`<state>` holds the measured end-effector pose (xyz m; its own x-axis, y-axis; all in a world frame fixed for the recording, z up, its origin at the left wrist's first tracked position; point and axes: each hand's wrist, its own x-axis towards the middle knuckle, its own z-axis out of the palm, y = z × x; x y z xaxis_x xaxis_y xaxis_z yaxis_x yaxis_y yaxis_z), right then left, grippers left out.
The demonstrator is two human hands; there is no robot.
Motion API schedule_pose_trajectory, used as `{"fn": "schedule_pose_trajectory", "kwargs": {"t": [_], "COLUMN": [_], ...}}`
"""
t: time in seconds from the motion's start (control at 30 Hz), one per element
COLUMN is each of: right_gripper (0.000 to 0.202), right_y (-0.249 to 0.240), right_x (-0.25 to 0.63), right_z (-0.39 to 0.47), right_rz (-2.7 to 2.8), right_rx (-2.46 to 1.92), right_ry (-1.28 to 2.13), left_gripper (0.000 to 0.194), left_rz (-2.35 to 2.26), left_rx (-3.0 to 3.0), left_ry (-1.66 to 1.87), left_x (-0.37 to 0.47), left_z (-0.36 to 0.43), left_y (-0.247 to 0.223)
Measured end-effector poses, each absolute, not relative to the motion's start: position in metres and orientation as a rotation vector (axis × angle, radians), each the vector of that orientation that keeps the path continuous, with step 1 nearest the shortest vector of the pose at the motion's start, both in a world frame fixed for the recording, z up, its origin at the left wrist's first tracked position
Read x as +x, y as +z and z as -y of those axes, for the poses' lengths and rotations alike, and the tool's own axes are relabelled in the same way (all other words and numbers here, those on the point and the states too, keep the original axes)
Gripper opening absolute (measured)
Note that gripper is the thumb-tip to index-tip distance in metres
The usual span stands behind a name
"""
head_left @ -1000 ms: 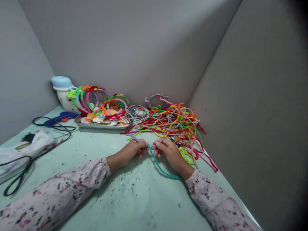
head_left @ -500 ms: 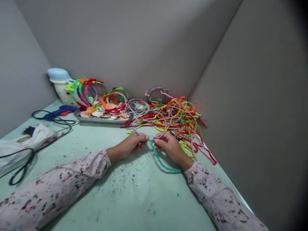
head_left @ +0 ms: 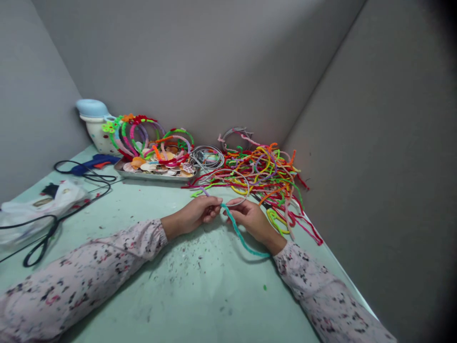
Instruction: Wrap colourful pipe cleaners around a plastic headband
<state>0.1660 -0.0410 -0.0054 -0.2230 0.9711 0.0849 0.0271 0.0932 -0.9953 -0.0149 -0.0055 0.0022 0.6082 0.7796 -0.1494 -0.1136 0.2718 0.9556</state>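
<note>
My left hand (head_left: 200, 212) is closed in a pinch on a thin grey wire hoop (head_left: 249, 183). A short purple piece of pipe cleaner (head_left: 204, 191) sticks up behind its fingers. From the left fingertips a teal pipe cleaner (head_left: 240, 236) hangs down in a curve towards the right wrist. My right hand (head_left: 250, 216) is on the near right side of the hoop, its fingers curled about the wire, the thumb a little apart from the index finger. Exactly where the teal end meets the wire is hidden by the left fingertips.
Behind my hands lies a tangled heap of coloured pipe cleaners (head_left: 264, 166). A metal tray (head_left: 157, 177) holds shells and wrapped hoops, beside coiled grey wire (head_left: 207, 157). At left are a blue glue gun (head_left: 94, 163), black cord (head_left: 57, 228), plastic bag (head_left: 67, 195) and a lidded container (head_left: 98, 133).
My right thumb has opened slightly away from the index finger, near the wire. The left hand keeps its pinch. The whole view has shifted a little.
</note>
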Motion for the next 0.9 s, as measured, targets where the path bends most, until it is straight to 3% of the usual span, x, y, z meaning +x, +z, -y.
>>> {"fn": "schedule_pose_trajectory", "kwargs": {"t": [0.2,0.47,0.9], "right_gripper": [0.022,0.015,0.016], "right_y": [-0.0077,-0.0101,-0.0135], "right_x": [0.1652,0.1709,0.1671], "right_z": [0.0419,0.0436,0.0415], "right_rz": [1.530,1.746,1.898], "right_rx": [-1.165,-1.104,-1.075], "right_ry": [1.040,0.260,0.286], "left_gripper": [0.029,0.030,0.038], "left_rz": [-0.733,-0.843,-0.903], "left_rx": [1.107,1.185,1.455], "left_ry": [0.767,0.858,0.774], "left_x": [-0.0127,-0.0137,-0.0096], "left_z": [0.0051,0.0000,0.0080], "left_y": [0.0036,-0.0048,-0.0040]}}
